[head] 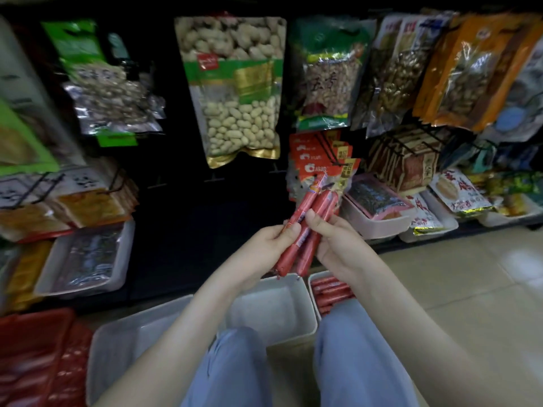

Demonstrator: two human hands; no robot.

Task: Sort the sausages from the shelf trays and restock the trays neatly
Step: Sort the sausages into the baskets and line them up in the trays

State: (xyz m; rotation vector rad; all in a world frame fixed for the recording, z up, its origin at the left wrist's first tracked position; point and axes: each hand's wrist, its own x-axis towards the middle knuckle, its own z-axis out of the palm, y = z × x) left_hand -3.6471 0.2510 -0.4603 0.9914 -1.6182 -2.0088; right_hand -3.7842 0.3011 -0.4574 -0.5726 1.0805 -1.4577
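A small bunch of red wrapped sausages (305, 227) stands tilted in front of me, held between both hands above the floor trays. My left hand (264, 245) grips the bunch from the left, thumb on the wrappers. From the right, my right hand (332, 239) curls round the same bunch. Below them lies a white tray (273, 306) with nothing visible inside. To its right a second white tray (312, 292) holds several red sausages (330, 292) laid flat. A larger white tray (123, 345) lies at lower left.
Red sausage packs (38, 359) fill the bottom left corner. Hanging bags of peanuts (232, 89) and other snacks cover the dark shelf wall. White shelf trays with packets stand at left (88, 257) and right (379, 215). My knees in light jeans are below; beige floor tiles lie right.
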